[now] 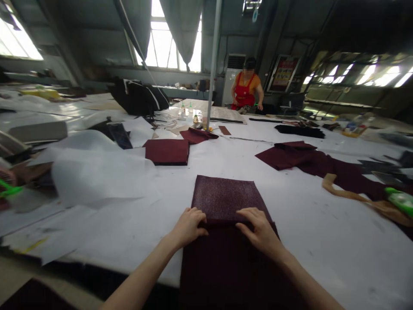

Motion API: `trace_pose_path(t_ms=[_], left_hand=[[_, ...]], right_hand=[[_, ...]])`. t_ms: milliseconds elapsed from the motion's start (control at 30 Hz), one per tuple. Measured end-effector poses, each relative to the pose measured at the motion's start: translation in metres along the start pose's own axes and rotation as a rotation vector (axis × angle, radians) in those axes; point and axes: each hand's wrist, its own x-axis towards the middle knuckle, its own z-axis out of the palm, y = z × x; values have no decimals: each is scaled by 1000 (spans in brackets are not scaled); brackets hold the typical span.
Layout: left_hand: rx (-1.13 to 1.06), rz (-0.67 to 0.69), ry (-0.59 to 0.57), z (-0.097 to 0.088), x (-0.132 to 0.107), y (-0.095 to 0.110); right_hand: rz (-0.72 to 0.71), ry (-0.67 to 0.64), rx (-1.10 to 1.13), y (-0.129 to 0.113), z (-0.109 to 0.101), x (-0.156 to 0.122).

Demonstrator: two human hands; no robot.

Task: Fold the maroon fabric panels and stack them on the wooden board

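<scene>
While both hands press along the fold, worth keeping pressure even: left hand (pixel 189 226) curled, fingertips pinning the maroon fabric piece (pixel 227 200); right hand (pixel 258 230) flatter, fingers bent over the same crease. Lies mid-front on the white table (pixel 316 224), hanging off the near edge. Beyond, a folded maroon stack (pixel 167 151).

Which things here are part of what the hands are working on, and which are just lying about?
In hand: left hand, right hand, both pressing the maroon fabric piece.

Lying about: folded maroon stack, maroon pieces to the right, white paper sheets, green tool, black bag.
</scene>
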Motion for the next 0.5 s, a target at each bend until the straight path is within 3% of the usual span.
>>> trace_pose_path(t_ms=[67,167,300,500], left_hand=[[1,-26,8,2,-1,-2],[-12,-55,44,2,-4,-5],[-28,-80,123,-2,-11,-13],[-10,-73,194,-2,-21,-23]], right_hand=[[-58,-103,125,-30,25,23],[-70,-164,225,-47,58,39],[-47,-75,275,-40,81,40],[-127,47,215,-34,88,34]])
